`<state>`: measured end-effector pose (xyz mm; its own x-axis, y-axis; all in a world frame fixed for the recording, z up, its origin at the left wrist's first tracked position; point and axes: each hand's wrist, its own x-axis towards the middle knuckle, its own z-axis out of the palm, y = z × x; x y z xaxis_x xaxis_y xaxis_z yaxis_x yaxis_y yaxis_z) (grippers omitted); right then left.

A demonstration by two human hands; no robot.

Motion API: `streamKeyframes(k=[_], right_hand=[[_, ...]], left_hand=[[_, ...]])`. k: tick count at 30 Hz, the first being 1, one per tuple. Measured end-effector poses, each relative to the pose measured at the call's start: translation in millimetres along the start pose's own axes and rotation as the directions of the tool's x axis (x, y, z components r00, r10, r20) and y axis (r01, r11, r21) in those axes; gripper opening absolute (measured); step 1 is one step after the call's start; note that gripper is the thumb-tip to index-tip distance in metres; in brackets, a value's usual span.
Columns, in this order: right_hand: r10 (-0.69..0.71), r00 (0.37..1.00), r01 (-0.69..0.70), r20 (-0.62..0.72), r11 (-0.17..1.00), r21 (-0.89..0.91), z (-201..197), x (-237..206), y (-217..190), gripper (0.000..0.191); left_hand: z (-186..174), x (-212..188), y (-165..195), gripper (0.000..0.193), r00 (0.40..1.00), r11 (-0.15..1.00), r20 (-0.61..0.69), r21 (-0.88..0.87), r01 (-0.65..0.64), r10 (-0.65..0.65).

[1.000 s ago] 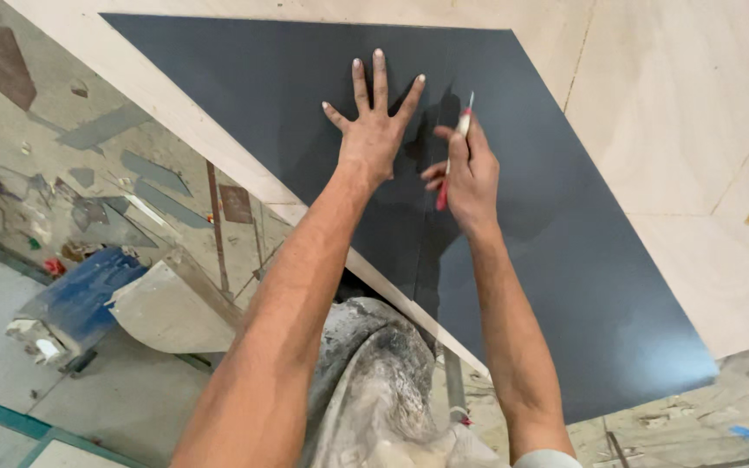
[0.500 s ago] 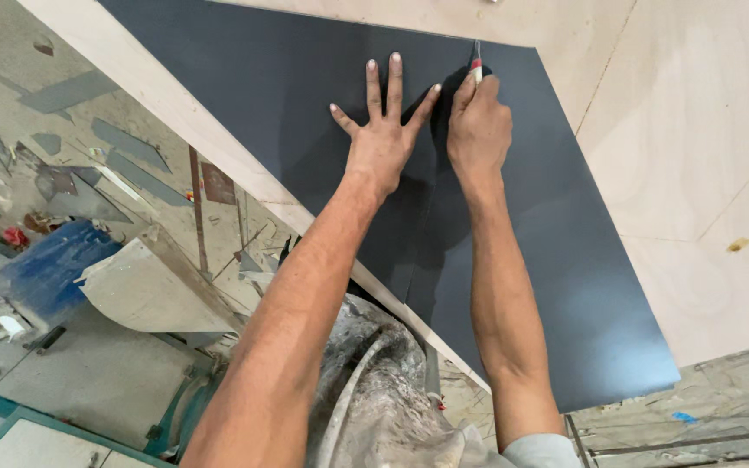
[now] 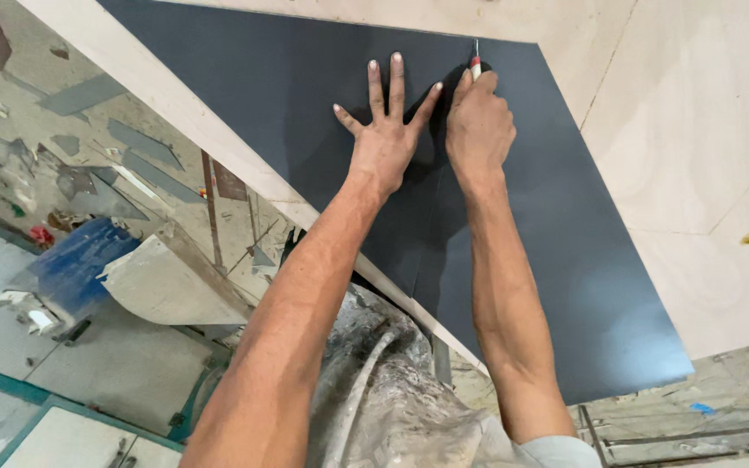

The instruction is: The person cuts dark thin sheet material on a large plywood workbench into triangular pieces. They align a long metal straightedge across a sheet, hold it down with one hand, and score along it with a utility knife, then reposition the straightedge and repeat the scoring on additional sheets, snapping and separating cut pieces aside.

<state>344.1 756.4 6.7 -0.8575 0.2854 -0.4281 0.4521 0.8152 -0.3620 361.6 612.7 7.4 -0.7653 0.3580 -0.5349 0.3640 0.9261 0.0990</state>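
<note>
**Left palm pins dark sheet, right fist holds blade at its far edge**

While the left hand (image 3: 385,143) lies flat with fingers spread on the dark grey sheet (image 3: 322,113), its weight presses the sheet down onto the plywood surface (image 3: 695,147), which probably keeps it from sliding. Left grip: open, holding nothing, palm in full contact.

Right hand (image 3: 478,126) sits just beside the left, touching the sheet near its far edge. Right grip: closed in a fist around a thin cutting tool (image 3: 476,62) with a red-and-white handle; the tip points at the far edge.

A straight line runs down the sheet between the two forearms to the near edge; whether it is a cut or a seam, I cannot tell.

Sheet lies skewed, one corner toward the near right of the surface. Floor to the left: offcuts (image 3: 80,94), blue object (image 3: 75,264).
</note>
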Motion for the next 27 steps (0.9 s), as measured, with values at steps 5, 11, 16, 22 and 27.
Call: streamKeyframes(k=[5, 11, 16, 22, 27], right_hand=[[-0.024, 0.998, 0.026, 0.050, 0.998, -0.051, 0, 6, 8, 0.039], [0.092, 0.990, -0.079, 0.106, 0.989, -0.126, 19, -26, 12, 0.036], [0.175, 0.970, -0.144, 0.168, 0.972, -0.185, 34, -117, 25, 0.035], [0.106, 0.982, -0.121, 0.155, 0.988, 0.094, 43, -127, 45, 0.035], [0.104, 0.993, -0.088, -0.064, 0.972, 0.219, 35, -96, 31, 0.038]], left_hand=[[-7, -1, 0, 0.123, 0.996, 1.000, 0.089, -0.009, -0.002, 0.003], [-8, -6, 1, 0.122, 0.994, 0.999, 0.106, -0.039, -0.015, 0.019], [-4, -4, 0, 0.119, 0.998, 0.998, 0.064, -0.061, -0.011, 0.015], [-1, 0, 1, 0.117, 0.994, 0.998, 0.111, -0.059, 0.010, -0.003], [4, 2, 0, 0.116, 0.996, 0.998, 0.085, -0.055, -0.003, 0.007]])
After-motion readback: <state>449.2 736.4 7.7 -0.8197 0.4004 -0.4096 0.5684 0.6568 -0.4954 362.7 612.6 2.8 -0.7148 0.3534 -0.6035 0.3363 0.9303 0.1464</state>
